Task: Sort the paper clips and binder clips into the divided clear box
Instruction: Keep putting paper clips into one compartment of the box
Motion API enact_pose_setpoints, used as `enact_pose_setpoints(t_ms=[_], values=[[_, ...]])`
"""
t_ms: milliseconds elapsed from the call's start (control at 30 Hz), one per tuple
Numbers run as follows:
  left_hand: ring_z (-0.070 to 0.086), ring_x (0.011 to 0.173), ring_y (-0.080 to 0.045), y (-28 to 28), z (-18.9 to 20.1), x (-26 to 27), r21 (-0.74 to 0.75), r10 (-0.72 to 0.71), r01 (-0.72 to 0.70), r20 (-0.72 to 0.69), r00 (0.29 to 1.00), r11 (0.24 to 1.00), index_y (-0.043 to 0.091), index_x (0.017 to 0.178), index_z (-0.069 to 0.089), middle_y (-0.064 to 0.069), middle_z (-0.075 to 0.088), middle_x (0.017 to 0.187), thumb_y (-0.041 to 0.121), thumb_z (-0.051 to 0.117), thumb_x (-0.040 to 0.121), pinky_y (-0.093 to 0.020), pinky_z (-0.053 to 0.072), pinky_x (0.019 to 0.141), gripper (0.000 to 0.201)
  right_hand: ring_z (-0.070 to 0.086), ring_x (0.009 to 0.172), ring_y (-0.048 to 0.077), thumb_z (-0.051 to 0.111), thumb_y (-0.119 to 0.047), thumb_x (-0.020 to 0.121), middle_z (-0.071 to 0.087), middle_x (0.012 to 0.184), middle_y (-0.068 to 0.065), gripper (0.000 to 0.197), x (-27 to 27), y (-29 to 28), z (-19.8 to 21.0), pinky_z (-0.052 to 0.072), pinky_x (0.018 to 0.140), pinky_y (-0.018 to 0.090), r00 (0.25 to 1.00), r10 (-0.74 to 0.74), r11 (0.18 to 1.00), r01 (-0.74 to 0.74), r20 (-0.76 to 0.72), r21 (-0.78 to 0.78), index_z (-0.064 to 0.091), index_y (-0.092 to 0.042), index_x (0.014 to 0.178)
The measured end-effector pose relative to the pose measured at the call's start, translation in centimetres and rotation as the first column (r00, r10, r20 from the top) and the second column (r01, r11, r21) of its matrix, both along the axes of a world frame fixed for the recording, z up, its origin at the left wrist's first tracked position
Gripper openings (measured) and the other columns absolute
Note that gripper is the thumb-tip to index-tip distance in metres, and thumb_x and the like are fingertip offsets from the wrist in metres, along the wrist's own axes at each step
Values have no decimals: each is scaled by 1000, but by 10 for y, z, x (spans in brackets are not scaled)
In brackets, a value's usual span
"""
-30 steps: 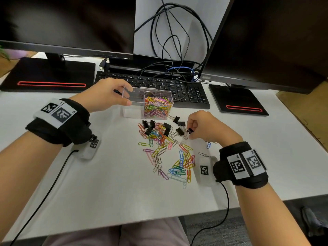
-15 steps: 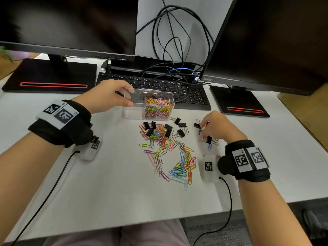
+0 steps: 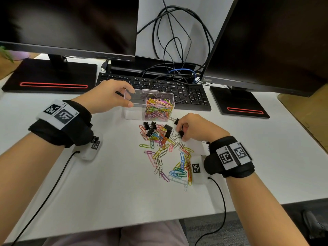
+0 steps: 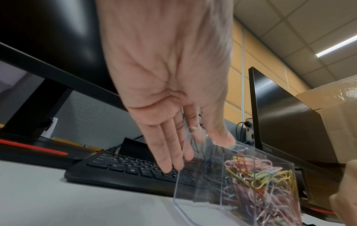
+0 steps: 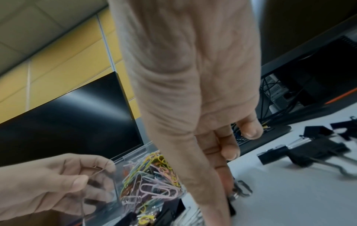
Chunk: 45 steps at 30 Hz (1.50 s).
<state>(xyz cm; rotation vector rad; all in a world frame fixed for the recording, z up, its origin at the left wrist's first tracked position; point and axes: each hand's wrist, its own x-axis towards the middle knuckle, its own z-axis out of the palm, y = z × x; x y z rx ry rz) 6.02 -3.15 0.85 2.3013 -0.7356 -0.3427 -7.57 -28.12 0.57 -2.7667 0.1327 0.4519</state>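
Note:
The divided clear box (image 3: 134,112) stands in front of the keyboard; its right compartment is full of coloured paper clips (image 3: 158,108) and its left one is bare. My left hand (image 3: 124,98) pinches the box's left end, thumb on the near rim (image 4: 222,137) and fingers behind the wall. Loose paper clips (image 3: 166,153) and several black binder clips (image 3: 150,126) lie in a pile below the box. At the pile's upper right, my right hand (image 3: 183,129) pinches a black binder clip (image 3: 181,133) that lies on the desk. The right wrist view shows the fingertips (image 5: 230,154) down at this clip (image 5: 239,191).
The black keyboard (image 3: 177,89) lies right behind the box, with two monitors, their bases and tangled cables beyond. More binder clips (image 5: 318,149) lie on the desk to the right of my right hand. The white desk's (image 3: 106,192) front edge is near my lap.
My right hand swung out to the right, then came back left to the pile's upper right edge and closed on a binder clip. My left hand and the box stayed put.

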Motion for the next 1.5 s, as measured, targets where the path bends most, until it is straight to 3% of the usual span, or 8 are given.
enact_pose_setpoints(t_ms=[233, 433, 767, 1067, 1167, 1267, 1433, 1500], values=[[67, 95, -14, 1, 0, -1, -12, -5, 5, -5, 1000, 1000, 25, 120, 59, 4, 65, 107, 22, 75, 83, -31, 48, 91, 41, 51, 69, 11, 78, -20, 75, 52, 75, -7, 17, -7, -22, 1, 37, 57, 22, 985, -165, 986, 164, 53, 35, 68, -13, 86], [67, 94, -14, 1, 1, -2, -20, -6, 6, 2, 1000, 1000, 26, 117, 61, 4, 67, 106, 23, 76, 82, -30, 47, 88, 39, 59, 95, 27, 76, -19, 76, 58, 99, 5, 25, -8, -45, -2, 53, 86, 41, 930, -351, 920, 364, 107, -147, 66, -14, 98], [67, 95, -13, 1, 1, -1, -7, -6, 6, -5, 1000, 1000, 28, 116, 61, 8, 66, 104, 25, 76, 82, -34, 48, 92, 38, 54, 77, 16, 64, 0, 82, 49, 76, -18, 35, -14, -25, 3, 42, 61, 21, 988, -156, 988, 156, 1, -12, 74, -23, 107], [67, 95, -17, 1, 2, -2, -4, -6, 6, -11, 1000, 1000, 27, 117, 61, 6, 67, 105, 23, 76, 82, -40, 49, 97, 38, 49, 51, -5, 65, -6, 83, 55, 50, -25, 26, -22, -2, 10, 32, 51, 10, 986, -39, 993, 56, -160, 107, 75, -20, 103], [67, 96, -16, 2, 3, -2, 4, -10, 10, -11, 1000, 1000, 27, 118, 60, 5, 66, 106, 24, 76, 82, -42, 50, 98, 39, 55, 73, 0, 60, -4, 84, 63, 89, -8, 35, -20, -7, 14, 41, 62, 17, 994, -105, 992, 108, -38, 65, 70, -18, 115], [66, 96, -16, 1, 4, -3, 8, -13, 13, -10, 1000, 1000, 27, 118, 60, 5, 66, 105, 23, 75, 82, -42, 49, 98, 39, 58, 108, 29, 49, -3, 86, 59, 121, 13, 36, -18, -11, 11, 51, 90, 37, 989, -126, 986, 116, -74, -120, 63, -2, 119], [67, 97, -18, 2, 4, -5, -7, -3, 3, -17, 1000, 1000, 25, 118, 61, 5, 66, 104, 23, 76, 82, -43, 49, 99, 39, 45, 124, 32, 42, -3, 90, 42, 137, 12, 41, -25, 3, 7, 44, 100, 37, 972, -61, 988, 25, -229, -156, 55, -4, 129], [66, 97, -18, 1, 5, -6, 0, -8, 8, -12, 1000, 1000, 24, 119, 61, 4, 66, 104, 23, 75, 82, -43, 48, 99, 39, 52, 117, 35, 42, -3, 87, 51, 131, 13, 42, -26, 12, 8, 47, 94, 40, 965, 16, 994, -43, -260, -97, 58, -4, 125]])
